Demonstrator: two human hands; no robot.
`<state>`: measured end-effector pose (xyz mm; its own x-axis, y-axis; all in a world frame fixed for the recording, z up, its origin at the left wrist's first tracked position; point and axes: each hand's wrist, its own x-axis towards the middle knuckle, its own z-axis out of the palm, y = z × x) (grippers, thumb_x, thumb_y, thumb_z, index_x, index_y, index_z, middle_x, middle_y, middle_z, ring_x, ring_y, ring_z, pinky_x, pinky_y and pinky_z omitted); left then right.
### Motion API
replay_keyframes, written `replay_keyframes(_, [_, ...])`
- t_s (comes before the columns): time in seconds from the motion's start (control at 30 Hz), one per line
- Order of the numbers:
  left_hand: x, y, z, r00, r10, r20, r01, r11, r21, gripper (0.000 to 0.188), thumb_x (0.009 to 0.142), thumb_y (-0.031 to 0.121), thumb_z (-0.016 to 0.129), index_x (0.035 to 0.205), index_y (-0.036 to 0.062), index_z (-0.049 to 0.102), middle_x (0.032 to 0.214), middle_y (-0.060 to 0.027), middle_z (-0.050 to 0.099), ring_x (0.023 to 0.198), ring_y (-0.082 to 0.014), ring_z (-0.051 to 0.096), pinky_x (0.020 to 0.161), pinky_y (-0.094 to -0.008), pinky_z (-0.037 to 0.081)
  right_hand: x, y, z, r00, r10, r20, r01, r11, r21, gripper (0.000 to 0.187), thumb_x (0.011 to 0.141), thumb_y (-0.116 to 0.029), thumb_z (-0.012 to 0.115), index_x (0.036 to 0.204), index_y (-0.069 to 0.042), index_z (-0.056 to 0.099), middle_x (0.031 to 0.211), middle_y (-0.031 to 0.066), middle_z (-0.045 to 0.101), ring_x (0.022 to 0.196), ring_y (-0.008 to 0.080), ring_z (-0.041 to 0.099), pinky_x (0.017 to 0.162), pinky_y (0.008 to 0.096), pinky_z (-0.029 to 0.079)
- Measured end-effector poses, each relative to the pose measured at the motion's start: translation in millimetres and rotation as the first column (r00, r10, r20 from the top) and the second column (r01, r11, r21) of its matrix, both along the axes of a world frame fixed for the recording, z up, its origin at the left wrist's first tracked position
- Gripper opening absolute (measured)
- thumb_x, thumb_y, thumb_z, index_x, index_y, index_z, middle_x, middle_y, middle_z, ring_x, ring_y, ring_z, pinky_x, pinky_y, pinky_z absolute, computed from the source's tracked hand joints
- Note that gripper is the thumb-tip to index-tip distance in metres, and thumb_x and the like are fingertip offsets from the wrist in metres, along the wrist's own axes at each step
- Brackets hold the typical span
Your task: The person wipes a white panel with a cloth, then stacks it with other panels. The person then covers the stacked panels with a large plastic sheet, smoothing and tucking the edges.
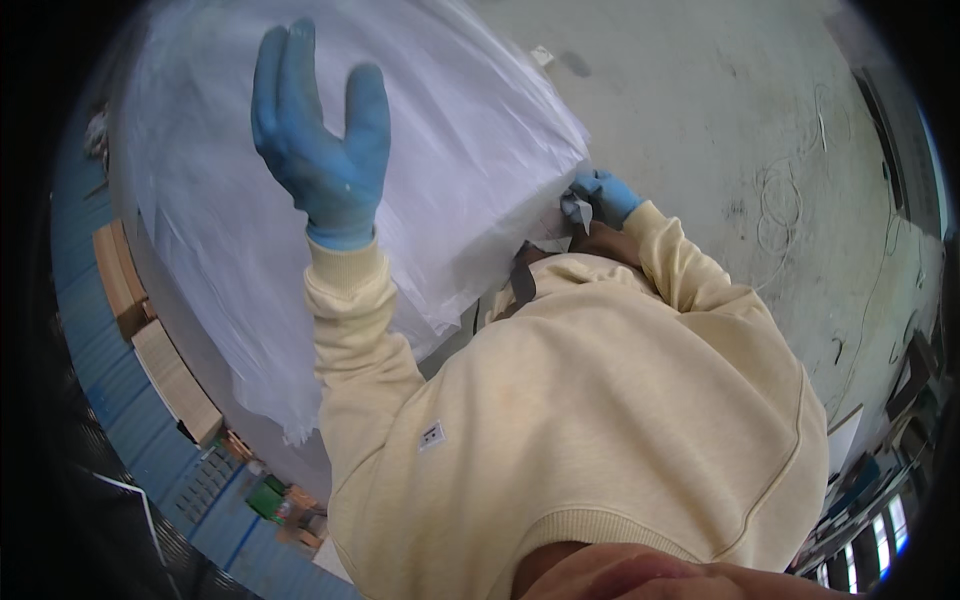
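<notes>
A large sheet of thin, whitish translucent plastic film (470, 150) lies spread in front of me, with folds and creases running along it. My left hand (325, 150), in a blue glove, is raised over the film with the fingers stretched and the thumb apart. It holds nothing. Down at the film's near right corner, my right hand (608, 197), also gloved in blue, has its fingers closed on a crumpled bit of the film's edge. The fingertips are partly hidden there. Both arms wear cream sleeves.
Grey floor (690, 90) stretches to the right, with a loose coil of thin cord (780, 210) lying on it. Cardboard boxes (175, 380) and a green container (265, 497) stand along the left by a blue corrugated surface (100, 340). Assorted panels lean at the lower right.
</notes>
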<state>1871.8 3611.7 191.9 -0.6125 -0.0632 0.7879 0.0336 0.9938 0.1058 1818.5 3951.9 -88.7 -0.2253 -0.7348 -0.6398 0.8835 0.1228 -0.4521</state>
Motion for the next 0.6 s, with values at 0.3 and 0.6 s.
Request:
replay_keyframes(0.3, [332, -20, -126, 0.510, 0.771, 0.380, -0.835, 0.550, 0.004, 0.087, 0.093, 0.059, 0.081, 0.162, 0.0121, 0.057, 0.168, -0.0249, 0.050, 0.156, -0.0513, 0.042, 0.125, -0.0639, 0.037, -25, 111, -49, 0.967, -0.199, -0.159, 0.222, 0.964, 0.145, 0.056, 0.112, -0.027, 0.065, 0.162, -0.005, 0.052, 0.142, 0.0160, 0.073, 0.126, 0.0319, 0.072, 0.110, 0.0480, 0.060])
replay_keyframes(0.6, [505, 63, -206, 0.307, 0.841, 0.445, -0.949, 0.305, 0.077, 0.093, 0.095, 0.055, 0.080, 0.167, 0.0072, 0.046, 0.171, -0.0274, 0.044, 0.160, -0.0499, 0.038, 0.128, -0.0630, 0.032, -42, 38, 76, -0.264, 0.014, -0.964, 0.432, 0.896, -0.106, 0.057, 0.105, -0.014, 0.079, 0.155, 0.004, 0.060, 0.157, 0.0221, 0.064, 0.142, 0.0331, 0.063, 0.120, 0.0437, 0.049])
